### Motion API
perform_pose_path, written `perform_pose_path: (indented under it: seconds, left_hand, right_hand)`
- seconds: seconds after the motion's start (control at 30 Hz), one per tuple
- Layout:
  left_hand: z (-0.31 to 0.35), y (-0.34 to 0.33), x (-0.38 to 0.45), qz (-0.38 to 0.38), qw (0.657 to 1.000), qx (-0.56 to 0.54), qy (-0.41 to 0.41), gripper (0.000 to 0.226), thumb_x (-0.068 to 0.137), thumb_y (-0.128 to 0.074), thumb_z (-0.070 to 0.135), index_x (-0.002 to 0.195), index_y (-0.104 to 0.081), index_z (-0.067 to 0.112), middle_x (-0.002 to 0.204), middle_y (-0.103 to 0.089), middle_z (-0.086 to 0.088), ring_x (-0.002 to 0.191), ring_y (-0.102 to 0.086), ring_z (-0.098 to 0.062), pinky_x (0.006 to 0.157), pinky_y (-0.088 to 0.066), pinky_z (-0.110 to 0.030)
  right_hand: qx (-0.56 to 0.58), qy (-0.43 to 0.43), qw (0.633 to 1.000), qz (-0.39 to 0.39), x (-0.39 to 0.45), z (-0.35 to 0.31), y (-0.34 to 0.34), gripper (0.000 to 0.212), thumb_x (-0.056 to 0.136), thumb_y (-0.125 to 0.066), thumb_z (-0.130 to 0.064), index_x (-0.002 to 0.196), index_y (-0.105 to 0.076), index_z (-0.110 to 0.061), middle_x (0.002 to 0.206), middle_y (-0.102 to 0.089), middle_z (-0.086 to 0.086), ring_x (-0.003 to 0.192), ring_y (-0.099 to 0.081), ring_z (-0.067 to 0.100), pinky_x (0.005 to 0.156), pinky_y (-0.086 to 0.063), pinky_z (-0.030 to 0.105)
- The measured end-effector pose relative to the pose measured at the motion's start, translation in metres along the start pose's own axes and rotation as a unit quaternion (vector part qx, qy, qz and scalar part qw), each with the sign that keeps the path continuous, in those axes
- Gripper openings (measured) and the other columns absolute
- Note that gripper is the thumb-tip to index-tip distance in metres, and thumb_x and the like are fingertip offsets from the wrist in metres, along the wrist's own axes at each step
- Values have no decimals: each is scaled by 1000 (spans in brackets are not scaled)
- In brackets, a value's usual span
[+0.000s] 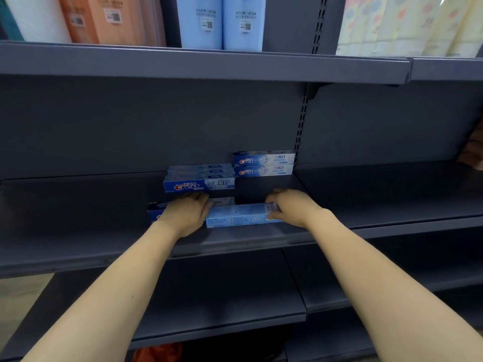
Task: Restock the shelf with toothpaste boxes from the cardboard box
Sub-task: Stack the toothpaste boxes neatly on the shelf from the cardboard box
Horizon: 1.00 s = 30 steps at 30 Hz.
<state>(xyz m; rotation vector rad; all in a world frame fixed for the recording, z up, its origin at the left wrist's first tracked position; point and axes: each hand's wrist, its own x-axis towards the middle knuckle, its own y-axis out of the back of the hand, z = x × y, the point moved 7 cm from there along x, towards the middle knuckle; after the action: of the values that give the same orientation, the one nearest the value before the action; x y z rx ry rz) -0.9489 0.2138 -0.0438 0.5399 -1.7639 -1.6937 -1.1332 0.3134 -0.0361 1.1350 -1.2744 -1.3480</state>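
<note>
A dark grey metal shelf (78, 205) fills most of the view, with another board above it and more below. On the upper board, tall packs in white, orange and pale blue (219, 22) are stood side by side, and a bundle of patterned paper rolls (407, 24) is seen at the far right. Toward the back of the middle shelf, two toothpaste boxes (264, 163) are stacked against the rear panel, and just to their left a lower group of Crest boxes (198, 180) is laid flat in rows. Nearer the front edge, a pale blue toothpaste box (239, 218) is lain lengthwise on the shelf, its right end pinched by the curled fingers of the right hand (290, 206). Left of it, a darker blue box (154, 211) is largely covered by the left hand (187, 214), which is laid over it with fingers bent forward; whether that grip is truly closed round the box cannot be told, as the fingertips are hidden. Both bare forearms are stretched in from below.
</note>
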Motion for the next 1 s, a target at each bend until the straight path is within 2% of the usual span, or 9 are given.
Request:
perform_pose_path:
  seconds: [0.17,0.27,0.37,0.43,0.57,0.67,0.83,1.0]
  left_hand:
    - [26,9,2,25,999,-9,-43,45,103,-25,29,142,-37,12,148,-39,-6,131,-42,-24,103,-35,-30]
    - [42,6,4,24,996,-8,-80,46,102,-29,34,140,-40,13,146,-41,-4,132,-40,-22,104,-36,-30]
    - [49,1,5,24,995,-2,-94,48,98,-33,45,137,-44,18,143,-45,0,129,-43,-20,100,-41,-31]
    - [51,-1,6,17,995,16,-96,52,97,-34,49,139,-41,20,146,-42,1,132,-40,-19,101,-39,-31]
    - [56,-4,9,-13,992,39,-118,61,96,-33,53,145,-33,18,152,-32,1,140,-30,-19,111,-29,-32]
    - [59,-9,12,-44,986,69,-143,65,96,-28,56,149,-25,17,156,-23,-1,144,-20,-18,118,-13,-33]
    - [68,-15,12,-61,980,114,-152,70,95,-26,60,150,-21,17,157,-19,-1,145,-14,-16,119,0,-36]
    - [77,-21,12,-74,981,109,-143,68,96,-26,56,149,-23,15,156,-22,-2,146,-13,-16,119,3,-39]
  right_hand:
    - [-21,6,998,53,-5,-8,-4,36,85,-65,-29,114,-51,-12,119,-51,5,104,-53,26,67,-37,29]
    - [50,-9,997,53,-8,-4,-12,37,84,-67,-33,111,-53,-12,121,-50,4,104,-52,24,69,-38,28]
    - [99,-2,994,55,-14,2,-8,30,88,-60,-42,99,-62,-14,109,-55,1,91,-54,19,72,-47,31]
    - [118,-3,991,60,-16,7,-3,30,93,-52,-41,96,-67,-15,106,-57,0,92,-55,19,78,-49,34]
    - [126,-40,990,55,-13,28,9,32,98,-40,-29,116,-64,-17,124,-59,4,112,-55,26,93,-47,40]
    - [114,-72,990,31,-11,40,15,38,99,-39,-31,132,-53,-19,138,-53,6,124,-49,26,102,-43,39]
    - [112,-41,993,-22,-12,27,5,63,87,-59,-49,142,-41,-23,146,-44,0,129,-46,20,105,-41,33]
    - [125,-6,990,-62,-5,4,-18,83,80,-68,-46,148,-29,-18,151,-36,1,135,-39,21,109,-37,34]
